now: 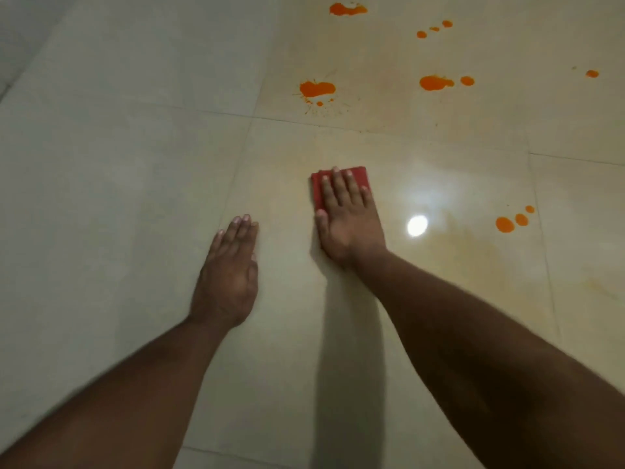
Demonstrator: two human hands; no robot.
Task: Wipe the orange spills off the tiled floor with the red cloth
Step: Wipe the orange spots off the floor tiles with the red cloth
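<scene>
Nearest the camera, two bare forearms reach out over the glossy cream tiled floor [135, 164]. The left hand [228, 272] lies flat on the tile, palm down, fingers straight and pressed together, holding nothing; it sits nearer than the red cloth [338, 184] and to its left, apart from it. The right hand [348, 218] rests palm down on top of the red cloth, fingers straight and slightly spread, pressing the folded cloth against the floor. Only the far edge and left side of the cloth show around the fingers.

To the right of the cloth a bright light reflection [417, 225] glares on the tile, with faint yellowish smears around it. Farther right of the cloth sits a row of three orange drops [505, 224]. Beyond the cloth, across a grout line, lies a large orange splat [316, 89] with fine spatter around it. Right of that, still beyond the cloth, is an elongated orange blot [434, 82] with a small drop beside it. Farthest from the cloth are another orange puddle [346, 9] and a few small orange dots [434, 28].
</scene>
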